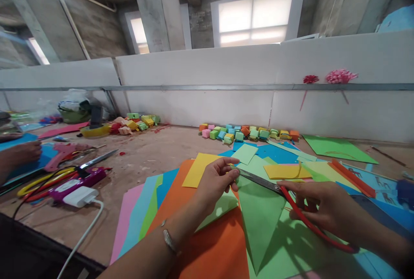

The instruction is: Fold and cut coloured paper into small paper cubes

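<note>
Item, right hand [318,210]: grip closed round the red handles of a pair of scissors [260,181], held just above the papers.

Item, left hand [223,175]: thumb and fingers drawn close together at the blade tips — whether a sliver of paper is caught between them cannot be told. Silvery bracelet [168,241] at the wrist.

Principal relation: the scissors lie slantwise between the two hands, long axis running from the tips at the left hand down to the handles at the right; blades together, or very nearly. The right hand is the nearer to pivot and handles, the left to the points. A pointed green paper [261,223] sits directly below the blades, its narrow end toward the wearer (whether it touches the steel is unclear).

Beneath and around: an orange sheet [223,249], partly under the left forearm; a yellow sheet [198,169] beyond that forearm; a red strip [352,178] past the right hand.

Farther out, on the worktop [155,145]: a row of small coloured paper blocks [237,136] along the white partition [194,106]; to the left, a pink glue gun [61,154], a white charger [80,196] — and, at the edge, another person's hand [30,152].
</note>
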`<control>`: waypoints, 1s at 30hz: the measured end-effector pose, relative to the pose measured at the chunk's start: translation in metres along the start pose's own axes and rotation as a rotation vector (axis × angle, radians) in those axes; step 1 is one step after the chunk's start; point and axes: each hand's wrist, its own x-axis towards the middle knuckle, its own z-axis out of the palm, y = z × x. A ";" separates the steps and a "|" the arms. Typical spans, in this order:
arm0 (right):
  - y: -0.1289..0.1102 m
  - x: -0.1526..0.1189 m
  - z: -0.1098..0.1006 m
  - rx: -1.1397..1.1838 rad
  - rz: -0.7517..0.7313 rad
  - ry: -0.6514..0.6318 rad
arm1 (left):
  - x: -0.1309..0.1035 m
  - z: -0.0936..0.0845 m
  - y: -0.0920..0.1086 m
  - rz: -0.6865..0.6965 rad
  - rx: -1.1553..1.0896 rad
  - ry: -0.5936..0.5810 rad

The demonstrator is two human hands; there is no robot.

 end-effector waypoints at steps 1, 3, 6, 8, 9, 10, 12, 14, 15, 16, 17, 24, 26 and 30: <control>0.001 0.000 0.001 0.004 -0.005 0.008 | 0.000 0.000 0.000 -0.001 0.000 0.002; 0.004 -0.001 0.002 0.006 -0.010 0.023 | 0.000 0.000 0.000 0.000 0.001 0.002; 0.007 -0.001 0.004 -0.025 -0.006 0.019 | 0.000 0.000 0.000 -0.002 0.003 0.005; 0.007 -0.001 0.004 -0.053 -0.002 -0.001 | 0.000 0.000 0.000 -0.009 -0.001 0.007; 0.007 -0.001 0.005 -0.066 0.001 -0.009 | 0.001 0.000 -0.001 -0.012 -0.003 0.007; 0.007 -0.001 0.005 -0.080 0.003 -0.015 | 0.001 0.000 -0.001 -0.015 -0.004 0.006; 0.007 -0.001 0.005 -0.111 0.003 -0.002 | 0.001 0.000 -0.002 -0.015 -0.006 0.004; 0.007 -0.001 0.006 -0.149 -0.003 0.019 | 0.001 0.000 -0.002 -0.015 -0.008 0.004; 0.008 -0.001 0.006 -0.169 -0.008 0.029 | 0.001 0.000 -0.003 -0.017 -0.009 0.005; 0.010 -0.002 0.007 -0.189 -0.015 0.037 | 0.001 0.000 -0.003 -0.019 -0.011 0.005; 0.011 -0.002 0.008 -0.208 -0.023 0.041 | 0.001 -0.001 -0.003 -0.022 -0.012 0.004; 0.016 -0.004 0.012 -0.289 -0.134 0.034 | 0.003 -0.001 -0.005 -0.043 -0.015 0.003; 0.016 -0.005 0.012 -0.312 -0.154 0.026 | 0.003 -0.002 -0.005 -0.049 -0.017 0.000; 0.015 -0.005 0.013 -0.340 -0.178 0.038 | 0.003 -0.002 -0.006 -0.051 -0.021 -0.008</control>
